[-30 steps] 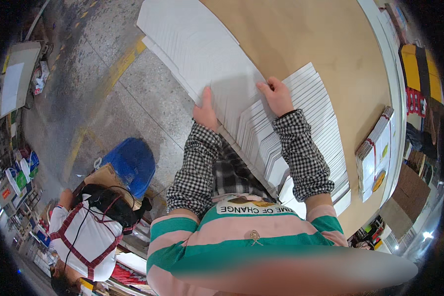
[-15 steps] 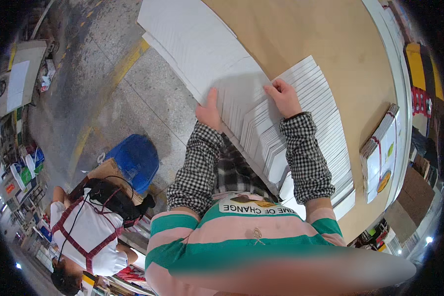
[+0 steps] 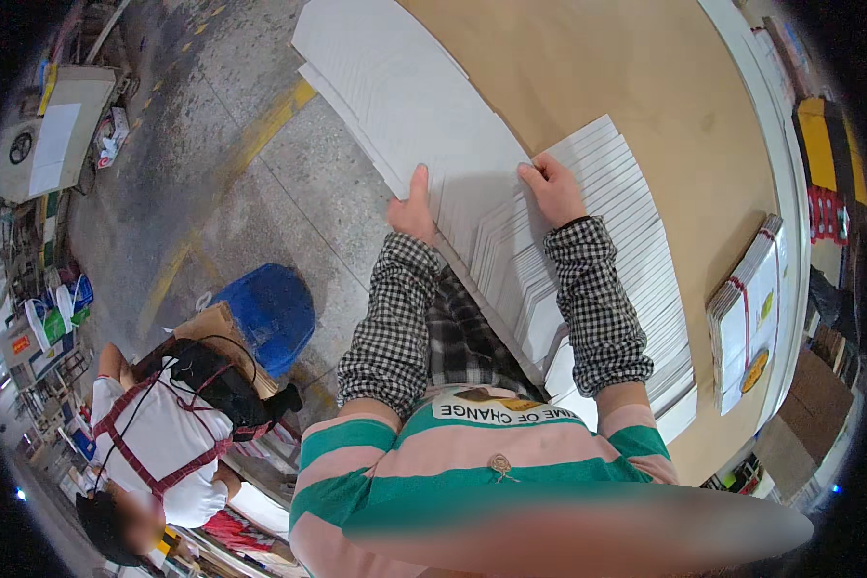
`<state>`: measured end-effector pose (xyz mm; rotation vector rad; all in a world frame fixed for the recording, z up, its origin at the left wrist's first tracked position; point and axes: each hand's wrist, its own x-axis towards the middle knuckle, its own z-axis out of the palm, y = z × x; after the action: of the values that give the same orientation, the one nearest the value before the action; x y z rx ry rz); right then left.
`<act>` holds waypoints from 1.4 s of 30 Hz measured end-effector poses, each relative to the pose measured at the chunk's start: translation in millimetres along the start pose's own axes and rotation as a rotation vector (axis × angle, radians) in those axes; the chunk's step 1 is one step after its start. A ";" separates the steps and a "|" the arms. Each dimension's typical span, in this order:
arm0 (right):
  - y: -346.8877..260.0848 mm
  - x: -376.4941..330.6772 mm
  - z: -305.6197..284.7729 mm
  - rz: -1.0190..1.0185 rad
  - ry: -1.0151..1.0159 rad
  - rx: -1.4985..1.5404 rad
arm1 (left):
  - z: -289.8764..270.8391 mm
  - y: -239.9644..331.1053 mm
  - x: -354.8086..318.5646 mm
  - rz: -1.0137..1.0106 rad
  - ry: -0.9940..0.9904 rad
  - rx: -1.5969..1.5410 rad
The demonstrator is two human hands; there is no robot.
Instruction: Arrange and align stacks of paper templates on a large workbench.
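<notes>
A long stack of white cardboard sheets [image 3: 409, 82], cut with angled ends, reaches from the far left of the table toward my body. At its left edge my left hand [image 3: 413, 214] is closed, thumb on top and fingers mostly hidden beneath. My right hand [image 3: 555, 193] pinches the opposite edge of the upper sheet between thumb and curled fingers. Below and between my forearms, more sheets lie fanned in steps. A second fanned row of white sheets [image 3: 615, 193] spreads to the right, partly under my right forearm.
The tan tabletop [image 3: 626, 58] has a pale curved edge. At its right lies a strapped bundle of printed cardboard [image 3: 745, 313]. To the lower left are a blue plastic stool [image 3: 270, 318] and a co-worker in white [image 3: 164, 429]. Speckled floor [image 3: 308, 173] runs along the left.
Both hands keep hold of the sheet's edges with almost no movement. The surroundings shift slightly in the view, and the co-worker at lower left has changed posture a little.
</notes>
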<state>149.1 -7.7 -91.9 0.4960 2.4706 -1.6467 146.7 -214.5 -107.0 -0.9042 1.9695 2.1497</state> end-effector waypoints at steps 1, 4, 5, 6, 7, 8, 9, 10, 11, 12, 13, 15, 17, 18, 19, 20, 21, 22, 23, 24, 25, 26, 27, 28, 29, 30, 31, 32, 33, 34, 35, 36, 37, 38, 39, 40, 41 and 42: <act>-4.6 -1.7 0.8 0.005 0.000 -0.046 | -0.6 -0.4 0.8 -0.006 0.007 -0.024; -0.9 -1.6 0.6 0.001 -0.008 -0.074 | 0.2 -1.9 3.4 0.040 -0.027 -0.059; 2.9 -1.3 -0.6 -0.006 -0.020 -0.050 | 0.7 -2.9 2.6 0.038 -0.031 -0.064; -2.0 -1.9 -0.6 -0.008 -0.023 -0.053 | -1.4 -1.3 1.5 0.027 -0.024 -0.015; -7.5 -3.5 -1.8 0.060 -0.046 -0.024 | -3.2 0.0 1.4 0.015 -0.018 0.035; -11.4 -4.1 -1.7 0.128 -0.068 0.005 | -5.9 -4.3 4.4 0.013 -0.015 0.032; -9.6 -3.4 -3.9 0.126 -0.064 -0.003 | -5.4 -5.9 6.1 0.017 -0.034 0.053; -5.6 -3.1 -6.0 0.082 -0.054 -0.042 | -4.2 -7.7 7.5 0.022 -0.053 0.073; -2.6 -2.5 -8.6 0.039 -0.045 -0.081 | -3.1 -10.2 7.5 0.020 -0.058 0.065; -3.2 -2.6 -8.8 0.043 -0.040 -0.086 | -1.9 -3.4 3.5 0.000 -0.044 0.146; -3.4 -3.1 -8.2 0.071 -0.028 -0.124 | -0.3 -0.1 1.7 -0.020 -0.033 0.226; -12.3 -5.2 -4.9 0.093 -0.024 -0.163 | -8.4 -21.8 12.5 0.022 -0.028 0.252; -27.6 -10.4 -5.0 0.194 -0.019 -0.211 | -10.8 -28.3 18.6 0.061 -0.012 0.279; -23.8 -11.2 -6.4 0.205 -0.014 -0.216 | -7.0 -25.7 15.7 0.073 -0.030 0.131; -18.1 -10.7 -6.7 0.194 0.015 -0.168 | -3.8 -22.9 12.4 0.084 -0.045 -0.018; -14.2 -11.6 -7.9 0.182 0.045 -0.120 | -1.2 -20.3 7.5 0.075 -0.050 -0.016; -13.4 -10.7 -7.8 0.184 0.044 -0.120 | -0.6 -16.5 5.6 0.064 -0.053 -0.006; -12.5 -10.0 -8.6 0.188 0.031 -0.140 | -0.7 -14.9 5.2 0.054 -0.055 0.004; -12.1 -9.3 -8.6 0.192 0.018 -0.160 | -2.1 -16.1 7.5 0.052 -0.055 0.005; -11.6 -9.1 -8.5 0.191 0.018 -0.163 | -3.6 -18.5 9.7 0.056 -0.055 0.042; -9.4 -9.2 -7.7 0.149 0.025 -0.158 | -5.1 -20.9 11.4 0.060 -0.055 0.078; -7.8 -9.4 -7.2 0.106 0.031 -0.153 | -6.4 -23.5 11.9 0.061 -0.055 0.074; -6.8 -9.4 -6.7 0.104 0.031 -0.156 | -6.7 -25.9 12.2 0.030 -0.028 0.142; -5.8 -10.1 -5.9 0.091 0.032 -0.185 | -6.9 -28.1 12.7 0.000 -0.002 0.209; -4.8 -10.6 -5.8 0.078 0.033 -0.214 | -7.3 -30.1 13.8 0.000 -0.002 0.206; -6.3 -11.0 -5.3 0.077 0.033 -0.215 | -8.3 -30.2 14.6 0.038 0.003 0.228; -7.7 -11.5 -5.1 0.090 0.022 -0.204 | -8.7 -30.5 14.9 0.076 0.008 0.252; -9.2 -12.0 -4.8 0.103 0.012 -0.192 | -8.4 -30.9 14.8 0.077 0.009 0.251; -12.1 -13.1 -3.3 0.101 0.011 -0.190 | -9.1 -30.5 14.3 0.079 0.013 0.229; -15.6 -14.3 -1.8 0.112 0.028 -0.155 | -9.8 -30.1 13.8 0.081 0.018 0.207; -17.1 -15.5 -0.7 0.122 0.045 -0.119 | -10.0 -29.7 13.5 0.083 0.020 0.209; -13.4 -15.0 -2.5 0.123 0.051 -0.118 | -6.9 -26.7 12.2 0.058 0.010 0.190; -7.9 -11.7 -4.4 0.108 0.054 -0.161 | -4.2 -23.6 10.7 0.034 0.000 0.171; -3.6 -9.8 -6.7 0.094 0.059 -0.203 | -2.6 -20.1 9.5 0.037 -0.007 0.172; -7.0 -9.2 -7.2 0.093 0.059 -0.200 | -3.4 -17.1 9.0 0.022 0.002 0.191; -10.5 -8.7 -9.4 0.114 0.017 -0.186 | -3.6 -14.3 7.5 0.008 0.010 0.210; -13.8 -9.3 -12.4 0.135 -0.025 -0.173 | -3.9 -12.3 4.0 0.010 0.009 0.213; -20.3 -12.8 -15.2 0.132 -0.022 -0.170 | -4.0 -8.6 1.8 0.079 -0.016 0.145</act>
<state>155.2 -3.4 -64.5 0.6004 2.4744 -1.3726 150.4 -217.4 -115.4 -0.7969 2.1547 2.0146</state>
